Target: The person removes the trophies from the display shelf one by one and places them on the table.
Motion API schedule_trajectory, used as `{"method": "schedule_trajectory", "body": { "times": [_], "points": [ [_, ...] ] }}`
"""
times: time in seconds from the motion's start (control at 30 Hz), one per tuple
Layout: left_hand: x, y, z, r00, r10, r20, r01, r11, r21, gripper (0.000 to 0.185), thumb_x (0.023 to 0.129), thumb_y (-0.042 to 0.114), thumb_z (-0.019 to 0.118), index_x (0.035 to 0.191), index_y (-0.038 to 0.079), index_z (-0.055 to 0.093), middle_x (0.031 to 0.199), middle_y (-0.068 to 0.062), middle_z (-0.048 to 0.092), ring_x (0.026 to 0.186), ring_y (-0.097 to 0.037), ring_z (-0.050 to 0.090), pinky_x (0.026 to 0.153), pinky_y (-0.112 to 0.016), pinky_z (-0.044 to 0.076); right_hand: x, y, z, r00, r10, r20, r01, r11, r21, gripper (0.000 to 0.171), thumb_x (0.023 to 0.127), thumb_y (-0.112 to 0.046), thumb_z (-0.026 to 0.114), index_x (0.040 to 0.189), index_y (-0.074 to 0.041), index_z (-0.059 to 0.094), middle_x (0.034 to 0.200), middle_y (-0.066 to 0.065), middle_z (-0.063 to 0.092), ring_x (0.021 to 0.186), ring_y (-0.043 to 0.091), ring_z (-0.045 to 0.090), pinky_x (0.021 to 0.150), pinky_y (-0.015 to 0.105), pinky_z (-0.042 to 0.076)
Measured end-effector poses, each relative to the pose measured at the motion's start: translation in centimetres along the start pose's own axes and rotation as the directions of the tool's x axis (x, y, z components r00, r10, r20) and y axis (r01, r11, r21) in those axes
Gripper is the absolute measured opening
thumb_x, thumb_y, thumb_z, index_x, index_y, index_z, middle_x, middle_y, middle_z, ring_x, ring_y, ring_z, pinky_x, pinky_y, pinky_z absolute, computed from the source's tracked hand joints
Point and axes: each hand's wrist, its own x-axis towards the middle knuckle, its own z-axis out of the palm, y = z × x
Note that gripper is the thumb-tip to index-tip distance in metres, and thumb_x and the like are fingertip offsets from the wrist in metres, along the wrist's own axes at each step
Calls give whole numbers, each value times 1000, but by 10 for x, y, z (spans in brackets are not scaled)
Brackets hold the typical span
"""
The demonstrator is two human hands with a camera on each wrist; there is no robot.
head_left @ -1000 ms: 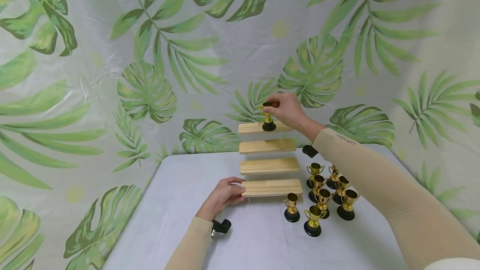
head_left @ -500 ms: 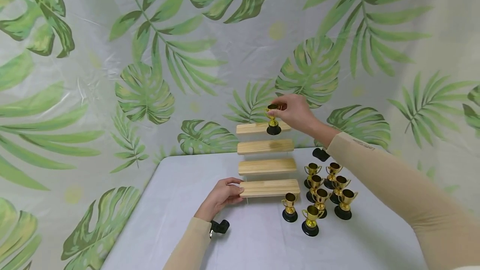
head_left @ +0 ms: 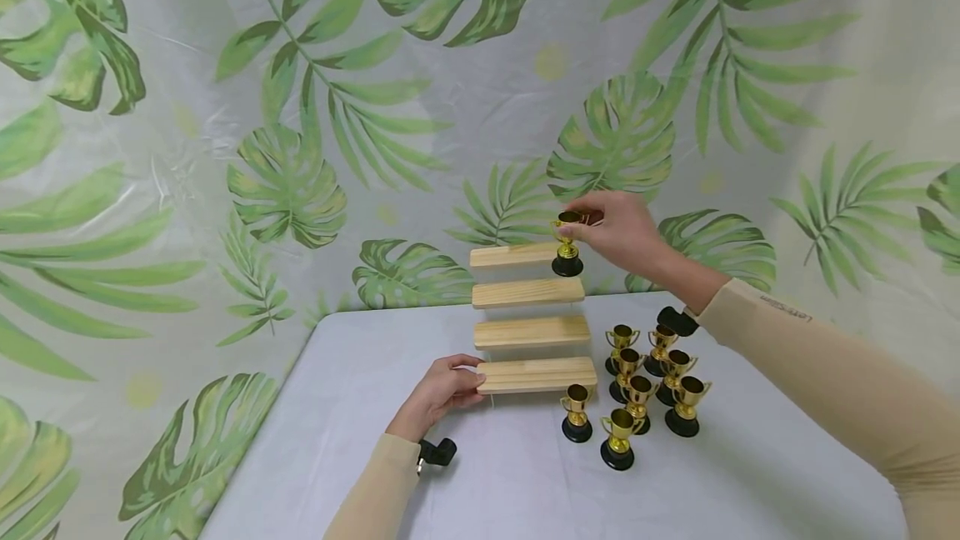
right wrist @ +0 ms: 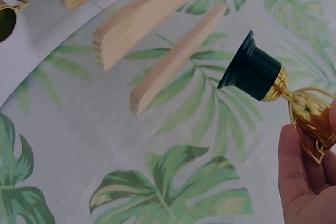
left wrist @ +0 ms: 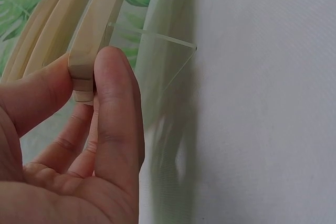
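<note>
A small gold trophy cup [head_left: 567, 250] with a black base is pinched by my right hand [head_left: 618, 227], held upright by its cup near the right end of the top shelf. In the right wrist view the trophy [right wrist: 262, 74] is apart from the wooden boards. My left hand [head_left: 446, 390] pinches the left end of the lowest board [head_left: 536, 374] of a tiered wooden stand, thumb on one face and fingers on the other, as the left wrist view shows at the board end [left wrist: 84, 72]. Clear supports [left wrist: 157, 36] carry the boards.
Several more gold trophies stand on the white table [head_left: 390, 357] right of the stand. One trophy [head_left: 577, 415] is just in front of the lowest board, another [head_left: 619, 440] nearer me. Behind the table hangs a leaf-patterned cloth [head_left: 412, 107].
My right hand has moved right and slightly down with the trophy, from the middle of the top shelf to its right end. My left hand keeps its grip on the lowest board.
</note>
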Motion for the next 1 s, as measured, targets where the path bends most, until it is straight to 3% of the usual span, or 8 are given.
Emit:
{"method": "schedule_trajectory", "body": {
  "times": [0.43, 0.57, 1.0],
  "points": [
    [-1, -1, 2, 1000, 17, -4, -17, 1000, 6, 41, 89, 3, 74, 126, -5, 59, 98, -16, 67, 78, -20, 69, 68, -31, 61, -40, 2, -26, 999, -46, -19, 46, 998, -37, 39, 88, -31, 80, 119, -9, 73, 102, 5, 72, 88, 22, 69, 77, 43, 58],
    [-2, 0, 2, 1000, 18, -7, -18, 1000, 8, 41, 90, 3, 73, 127, -5, 59, 97, -16, 67, 78, -19, 69, 68, -31, 60, -53, 3, -30, 998, -63, -28, 62, 997, -55, 33, 87, -29, 81, 115, -12, 75, 98, 0, 72, 85, 16, 69, 75, 39, 59],
    [-6, 2, 5, 999, 21, -39, -20, 999, 35, 41, 89, 3, 73, 127, -4, 60, 96, -15, 66, 77, -20, 69, 71, -33, 61, -109, 17, -35, 1000, -15, -12, 14, 998, -67, 30, 88, -29, 81, 115, -17, 74, 99, -9, 70, 87, 10, 65, 75, 26, 58]
  ]
}}
